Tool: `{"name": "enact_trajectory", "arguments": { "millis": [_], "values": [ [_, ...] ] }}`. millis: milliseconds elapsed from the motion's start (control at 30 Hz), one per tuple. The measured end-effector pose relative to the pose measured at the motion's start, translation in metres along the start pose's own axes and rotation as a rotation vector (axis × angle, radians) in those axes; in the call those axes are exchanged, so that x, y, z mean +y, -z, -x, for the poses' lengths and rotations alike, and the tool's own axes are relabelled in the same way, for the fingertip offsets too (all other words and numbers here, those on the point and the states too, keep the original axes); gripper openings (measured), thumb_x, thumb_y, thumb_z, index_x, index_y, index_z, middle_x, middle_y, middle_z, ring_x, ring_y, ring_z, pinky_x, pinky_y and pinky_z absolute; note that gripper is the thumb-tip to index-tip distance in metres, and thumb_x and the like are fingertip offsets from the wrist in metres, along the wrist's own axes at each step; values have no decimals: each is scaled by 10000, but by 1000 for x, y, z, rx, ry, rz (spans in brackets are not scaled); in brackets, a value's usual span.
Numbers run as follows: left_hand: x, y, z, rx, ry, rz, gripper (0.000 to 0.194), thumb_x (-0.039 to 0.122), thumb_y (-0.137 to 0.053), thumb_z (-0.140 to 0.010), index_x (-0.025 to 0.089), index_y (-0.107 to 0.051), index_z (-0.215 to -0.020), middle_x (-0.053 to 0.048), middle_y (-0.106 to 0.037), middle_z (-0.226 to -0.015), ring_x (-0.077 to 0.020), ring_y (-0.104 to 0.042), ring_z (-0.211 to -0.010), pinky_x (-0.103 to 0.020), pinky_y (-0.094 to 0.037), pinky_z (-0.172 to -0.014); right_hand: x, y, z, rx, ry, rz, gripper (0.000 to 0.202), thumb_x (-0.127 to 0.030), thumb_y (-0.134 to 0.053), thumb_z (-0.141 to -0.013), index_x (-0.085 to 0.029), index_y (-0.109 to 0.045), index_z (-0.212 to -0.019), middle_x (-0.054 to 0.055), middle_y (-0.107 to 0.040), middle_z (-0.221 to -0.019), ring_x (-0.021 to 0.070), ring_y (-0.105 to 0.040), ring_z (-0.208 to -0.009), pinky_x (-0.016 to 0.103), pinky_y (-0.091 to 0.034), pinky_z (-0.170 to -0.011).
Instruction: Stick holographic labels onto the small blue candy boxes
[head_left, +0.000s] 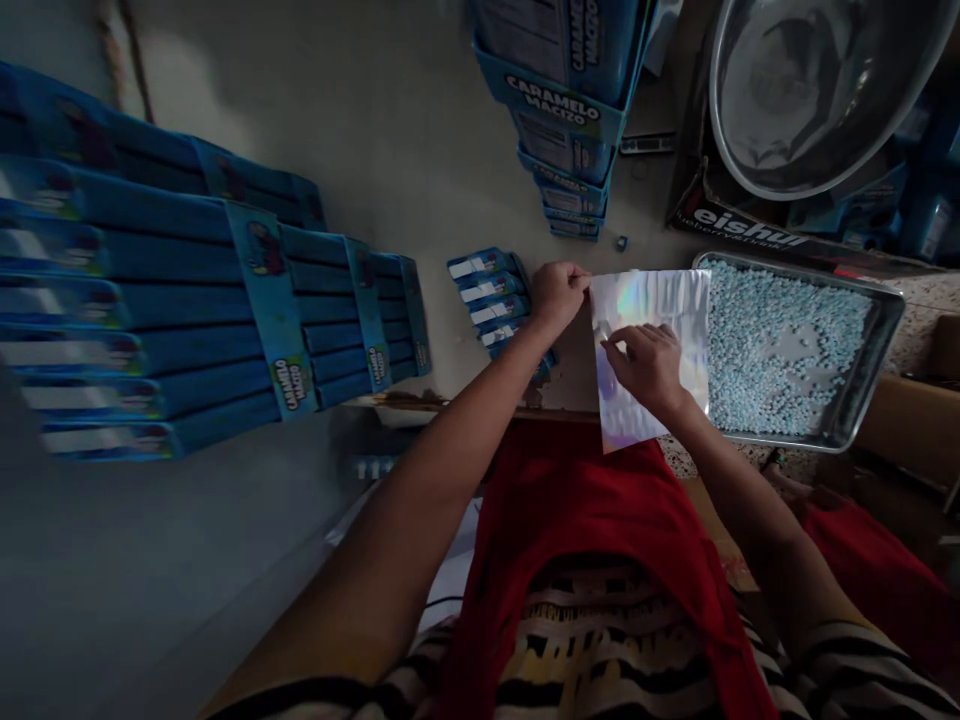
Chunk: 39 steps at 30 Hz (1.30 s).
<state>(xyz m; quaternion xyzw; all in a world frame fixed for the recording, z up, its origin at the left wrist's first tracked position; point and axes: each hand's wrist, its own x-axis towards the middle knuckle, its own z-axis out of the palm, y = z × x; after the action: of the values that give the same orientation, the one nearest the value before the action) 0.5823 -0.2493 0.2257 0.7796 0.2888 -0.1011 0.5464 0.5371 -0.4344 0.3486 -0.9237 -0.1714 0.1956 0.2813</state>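
A shiny silver foil sheet [694,350] with a rainbow sheen lies in front of me, its lower end reaching over the red apron. Whether it is a single sheet or a flat bag, I cannot tell. My left hand [556,298] is closed, pinching the foil's top left corner. Over the middle of the foil is my right hand [651,368], thumb and fingertips pinched at a crease near its left edge. Touching the foil's right side is a metal tray [874,400] with many small pale blue and white pieces [810,300]. Several small blue packets [491,290] lie beside my left hand.
Long blue packs stand in rows [202,300] on the left. Blue boxes [562,100] marked "Caramelo Macizo" are lined up at the back. A large metal bowl [720,110] rests on a dark carton [742,225] at the back right. Part of another red garment [870,560] shows at lower right.
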Motion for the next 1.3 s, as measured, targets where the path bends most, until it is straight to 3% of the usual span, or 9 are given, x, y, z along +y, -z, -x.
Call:
{"name": "enact_trajectory", "arguments": {
  "millis": [100,167,300,367,467,633,933,1067,1300],
  "values": [
    [9,9,10,95,-127,49,156,307,-766,-891,193,-765,-997,-121,-798,-1071,-299,-711,-1168,-373,-568,-995,-31,37,16,6,-172,-411,241,-485,-706,-949,-263,-736,-862,-23,-542,-609,168,-487,-607,341,-418,-671],
    [16,19,30,50,-100,185,323,506,-722,-955,204,-754,-1063,-120,-796,-1104,-290,-717,-1194,-360,-587,-966,-43,50,13,-13,-287,-680,317,-574,-763,-880,-267,-710,-821,-35,-531,-612,144,-432,-567,310,-381,-577],
    [23,40,82,-252,176,505,698,866,-566,-897,192,-738,-954,-139,-810,-947,-309,-801,-1008,-400,-654,-805,-40,40,-17,-31,-405,-886,438,-641,-847,-726,-247,-654,-733,-38,-564,-630,102,-391,-540,274,-348,-516],
    [23,47,100,-294,292,653,747,919,-584,-836,189,-723,-911,-154,-820,-939,-322,-815,-979,-417,-668,-787,-34,27,-29,-22,-430,-898,455,-632,-868,-684,-241,-636,-705,-53,-536,-601,89,-371,-520,263,-326,-498],
    [20,51,115,-201,402,806,675,851,-698,-814,181,-707,-895,-149,-830,-954,-299,-824,-953,-383,-673,-791,-30,12,-35,-20,-432,-920,422,-570,-889,-675,-236,-631,-687,-64,-524,-582,82,-376,-501,255,-325,-487],
    [14,57,129,-13,496,892,435,460,-969,-688,174,-698,-871,-85,-822,-866,-218,-815,-801,-294,-647,-734,-42,2,-34,-30,-428,-910,389,-531,-908,-679,-233,-657,-687,-60,-554,-580,90,-434,-509,250,-374,-507],
    [-47,98,195,287,517,715,387,508,-929,-644,195,-764,-800,3,-738,-690,-157,-701,-630,-259,-575,-640,-68,-71,-1,-78,-424,-617,352,-559,-814,-754,-214,-745,-767,-67,-512,-558,110,-422,-535,252,-325,-520],
    [-70,99,190,340,471,613,366,521,-873,-694,189,-779,-816,3,-726,-697,-164,-681,-641,-266,-552,-644,-70,-97,5,16,-395,-468,366,-574,-740,-832,-211,-775,-802,-52,-543,-585,124,-466,-555,266,-346,-565],
    [-85,107,157,357,374,604,340,487,-844,-697,173,-775,-805,-1,-694,-663,-154,-636,-620,-258,-514,-616,-76,-111,-19,22,-365,-228,386,-577,-710,-879,-208,-823,-890,-14,-653,-660,156,-551,-612,286,-351,-620]
  ]
}}
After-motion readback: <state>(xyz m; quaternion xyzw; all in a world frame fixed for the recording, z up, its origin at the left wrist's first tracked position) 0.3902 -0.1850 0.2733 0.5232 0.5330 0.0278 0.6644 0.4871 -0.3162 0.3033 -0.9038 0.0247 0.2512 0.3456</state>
